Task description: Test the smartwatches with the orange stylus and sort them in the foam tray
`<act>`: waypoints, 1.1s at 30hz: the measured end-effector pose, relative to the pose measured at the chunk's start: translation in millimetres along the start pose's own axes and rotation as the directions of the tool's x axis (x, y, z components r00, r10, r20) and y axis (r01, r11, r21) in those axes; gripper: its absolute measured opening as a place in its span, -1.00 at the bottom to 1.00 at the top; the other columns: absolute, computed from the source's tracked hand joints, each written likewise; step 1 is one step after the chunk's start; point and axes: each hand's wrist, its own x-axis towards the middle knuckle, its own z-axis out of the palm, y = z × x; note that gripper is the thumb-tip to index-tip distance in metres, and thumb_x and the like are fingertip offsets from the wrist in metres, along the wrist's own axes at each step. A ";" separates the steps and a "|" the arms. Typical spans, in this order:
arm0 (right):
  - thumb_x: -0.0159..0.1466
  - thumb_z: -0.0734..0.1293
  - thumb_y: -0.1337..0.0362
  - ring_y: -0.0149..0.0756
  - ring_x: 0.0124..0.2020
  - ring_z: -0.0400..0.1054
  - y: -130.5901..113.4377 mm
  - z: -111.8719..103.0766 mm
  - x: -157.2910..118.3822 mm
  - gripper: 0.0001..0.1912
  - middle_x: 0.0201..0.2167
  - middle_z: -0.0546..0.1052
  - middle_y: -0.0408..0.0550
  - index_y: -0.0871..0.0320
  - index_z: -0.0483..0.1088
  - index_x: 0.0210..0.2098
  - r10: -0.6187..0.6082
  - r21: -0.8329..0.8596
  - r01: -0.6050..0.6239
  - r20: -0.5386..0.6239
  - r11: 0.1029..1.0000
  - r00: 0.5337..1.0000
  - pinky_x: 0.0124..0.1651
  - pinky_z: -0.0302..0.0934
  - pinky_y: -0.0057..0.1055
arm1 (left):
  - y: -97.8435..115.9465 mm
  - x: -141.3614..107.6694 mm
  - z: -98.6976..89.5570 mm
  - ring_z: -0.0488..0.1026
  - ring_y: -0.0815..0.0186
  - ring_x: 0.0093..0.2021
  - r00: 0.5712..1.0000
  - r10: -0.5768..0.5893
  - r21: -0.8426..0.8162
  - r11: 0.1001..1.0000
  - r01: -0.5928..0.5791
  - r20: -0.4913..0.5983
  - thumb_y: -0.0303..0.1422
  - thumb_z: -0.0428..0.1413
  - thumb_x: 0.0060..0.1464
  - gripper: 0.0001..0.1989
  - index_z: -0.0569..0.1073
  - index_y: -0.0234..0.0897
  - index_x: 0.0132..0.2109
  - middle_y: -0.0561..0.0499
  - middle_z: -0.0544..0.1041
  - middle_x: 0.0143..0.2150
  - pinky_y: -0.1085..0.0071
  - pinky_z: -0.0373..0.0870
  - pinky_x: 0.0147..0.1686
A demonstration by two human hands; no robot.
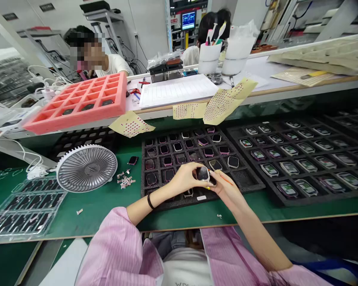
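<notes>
My left hand (181, 177) grips a smartwatch case (202, 173) with a pale rim and a dark face, between thumb and fingers. From the other side, my right hand (230, 193) closes in against it. A thin orange stick-like tool (226, 178) lies along the fingers of that hand. A dark piece near the right fingertips is partly hidden, and I cannot tell whether it is separate from the watch. Both hands are above a black foam tray (250, 180) whose compartments hold several watch cases with pink or silver rims.
Another black tray (274, 196) of watches sits to the right. On the left are a grey fan (88, 169), small loose tabs (125, 180) and a clear plastic tray (55, 204) of dark parts. A pink foam tray (119, 95) rests on the shelf; a person sits beyond.
</notes>
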 end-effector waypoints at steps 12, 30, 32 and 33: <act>0.18 0.43 0.15 -0.10 0.02 0.46 -7.9 -6.9 -9.9 -0.58 -0.21 0.61 -0.05 0.07 0.07 -0.50 -0.360 -0.256 0.330 -0.079 0.909 0.930 0.11 0.27 -0.09 | 1.5 -8.4 17.5 0.43 0.20 -0.05 0.990 -0.043 -0.148 0.987 0.062 0.131 -0.09 0.12 0.13 -0.62 0.43 -0.32 -0.09 -0.14 0.49 -0.06 0.27 0.39 -0.05; 0.41 0.09 0.07 -0.26 -0.29 0.52 12.4 55.5 22.9 -0.68 -0.30 0.59 -0.03 0.10 0.37 -0.20 -0.263 -0.602 0.612 0.568 0.514 0.780 -0.17 0.40 -0.30 | -125.3 -86.3 -138.1 0.54 0.24 -0.29 0.680 -0.468 0.158 0.747 0.645 -0.564 -0.39 0.11 0.14 -0.89 0.46 -0.34 -0.21 -0.09 0.59 -0.29 0.38 0.42 -0.24; 0.42 0.09 0.09 -0.27 -0.29 0.50 7.7 64.4 28.1 -0.71 -0.28 0.56 -0.03 0.09 0.34 -0.11 -0.304 -0.615 0.694 0.626 0.373 0.718 -0.17 0.39 -0.30 | -136.7 -83.8 -134.8 0.53 0.20 -0.25 0.685 -0.454 0.225 0.715 0.662 -0.569 -0.42 0.10 0.14 -0.89 0.49 -0.35 -0.20 -0.12 0.57 -0.26 0.35 0.42 -0.21; 0.42 0.09 0.11 -0.26 -0.28 0.49 3.4 69.3 30.5 -0.72 -0.27 0.54 -0.02 0.09 0.33 -0.09 -0.333 -0.615 0.733 0.654 0.289 0.680 -0.16 0.38 -0.29 | -140.9 -82.5 -131.9 0.52 0.18 -0.22 0.689 -0.446 0.259 0.699 0.667 -0.571 -0.43 0.09 0.15 -0.88 0.50 -0.35 -0.19 -0.14 0.56 -0.24 0.33 0.41 -0.18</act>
